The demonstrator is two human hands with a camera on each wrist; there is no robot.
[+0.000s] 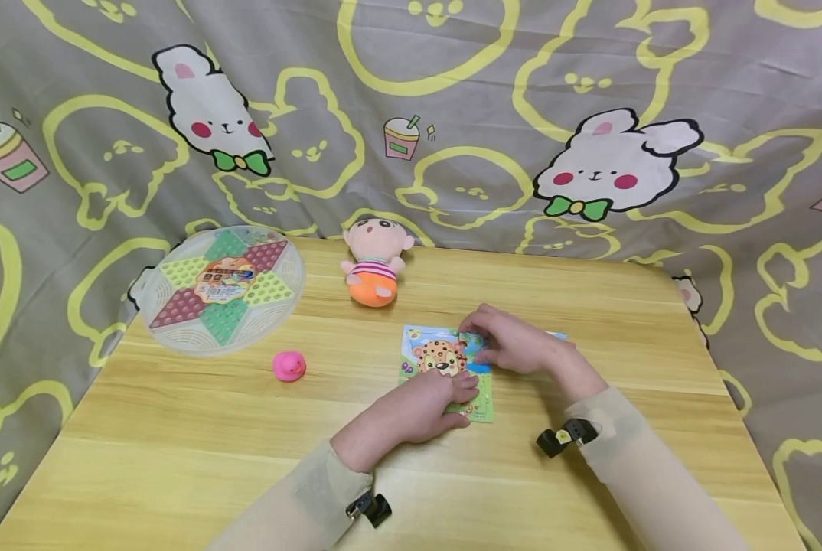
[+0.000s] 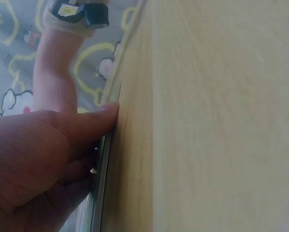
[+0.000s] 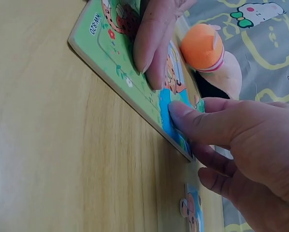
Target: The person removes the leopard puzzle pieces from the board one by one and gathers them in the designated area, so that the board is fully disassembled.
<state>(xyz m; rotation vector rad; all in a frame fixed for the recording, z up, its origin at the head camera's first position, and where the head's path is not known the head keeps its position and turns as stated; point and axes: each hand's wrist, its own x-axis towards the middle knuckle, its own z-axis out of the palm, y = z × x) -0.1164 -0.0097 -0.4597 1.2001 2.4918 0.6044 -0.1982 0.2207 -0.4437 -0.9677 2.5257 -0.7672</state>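
Observation:
A jigsaw board [image 1: 482,409] printed with a spotted cub lies on the table. My left hand [image 1: 428,402] rests on its lower part with extended fingers, and the thumb lies along the near edge, as the left wrist view shows. At the upper right corner, my right hand [image 1: 514,340] pinches a small puzzle piece [image 3: 200,103] between thumb and index finger. The right thumb lies over the blue part of the picture. Much of that piece is hidden behind the fingers. Another puzzle piece [image 3: 193,212] with a pink figure lies beyond the board, near my right hand.
A pink toy duck [image 1: 289,366] sits left of the board. Behind it lies a round Chinese checkers board [image 1: 290,306]. A plush doll [image 1: 373,264] in orange pants is at the table's back edge, before a patterned curtain [image 1: 466,207].

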